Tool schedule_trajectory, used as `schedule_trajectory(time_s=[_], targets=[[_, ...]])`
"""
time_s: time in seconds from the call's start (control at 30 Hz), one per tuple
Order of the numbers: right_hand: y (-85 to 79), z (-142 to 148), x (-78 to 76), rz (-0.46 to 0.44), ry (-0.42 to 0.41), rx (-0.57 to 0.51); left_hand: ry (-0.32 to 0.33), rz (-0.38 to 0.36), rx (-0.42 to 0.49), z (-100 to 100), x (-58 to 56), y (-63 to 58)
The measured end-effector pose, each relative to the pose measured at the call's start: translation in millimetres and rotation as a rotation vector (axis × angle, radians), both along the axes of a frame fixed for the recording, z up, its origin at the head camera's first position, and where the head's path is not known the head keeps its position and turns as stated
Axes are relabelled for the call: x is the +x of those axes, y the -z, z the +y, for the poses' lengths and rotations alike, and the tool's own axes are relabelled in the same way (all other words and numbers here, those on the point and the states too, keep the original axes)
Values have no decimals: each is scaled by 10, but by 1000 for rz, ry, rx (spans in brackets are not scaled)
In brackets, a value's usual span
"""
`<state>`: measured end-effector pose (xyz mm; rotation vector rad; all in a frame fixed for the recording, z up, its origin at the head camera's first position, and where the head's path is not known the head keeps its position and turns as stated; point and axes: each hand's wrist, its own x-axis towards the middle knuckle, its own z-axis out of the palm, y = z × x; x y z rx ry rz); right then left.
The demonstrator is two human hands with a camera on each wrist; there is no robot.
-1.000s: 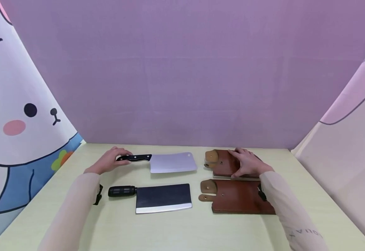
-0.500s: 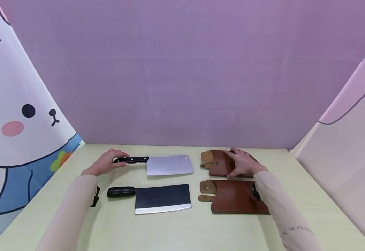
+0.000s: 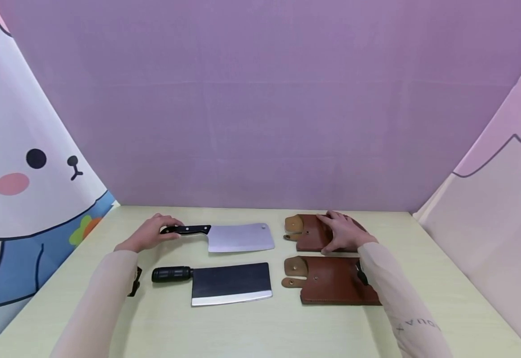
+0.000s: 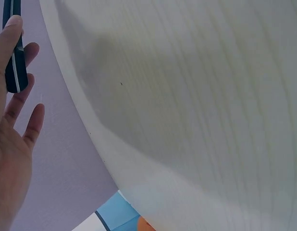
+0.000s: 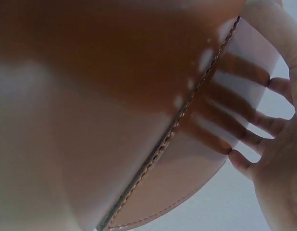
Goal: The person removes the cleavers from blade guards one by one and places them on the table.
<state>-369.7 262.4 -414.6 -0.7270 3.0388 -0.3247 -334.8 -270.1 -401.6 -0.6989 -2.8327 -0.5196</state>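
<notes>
My left hand (image 3: 150,232) pinches the black riveted handle (image 4: 16,72) of a silver-bladed cleaver (image 3: 242,237) between thumb and fingers, at the back left. The blade points right; whether it touches the table I cannot tell. At the back right, my right hand (image 3: 343,233) spans a brown leather knife sheath (image 3: 307,241), gripping it with the thumb at the near edge and fingertips at the far side. In the right wrist view, fingertips press on the shiny leather (image 5: 139,110). Tan flap and strap of this sheath point left, towards the blade.
Nearer the front lies a second cleaver (image 3: 231,281) with a dark blade and ribbed black handle. Right of it is a larger brown sheath (image 3: 334,286), partly under my right forearm. The pale wooden table (image 3: 251,330) meets a purple backdrop (image 3: 260,109) behind.
The silver-bladed cleaver has shifted slightly left and nearer with my left hand. My right hand has slid its sheath a little left. The front cleaver and sheath lie as before.
</notes>
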Motion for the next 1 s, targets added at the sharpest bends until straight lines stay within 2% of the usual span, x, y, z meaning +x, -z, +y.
schedule_trajectory(time_s=[0.27, 0.53, 1.0], targets=[[1, -2, -28, -29, -5, -13, 11, 20, -14, -7, -6, 9], [7, 6, -48, -45, -34, -18, 4, 3, -41, -16, -30, 42], [-12, 7, -44, -91, -34, -28, -19, -26, -76, -28, -87, 128]])
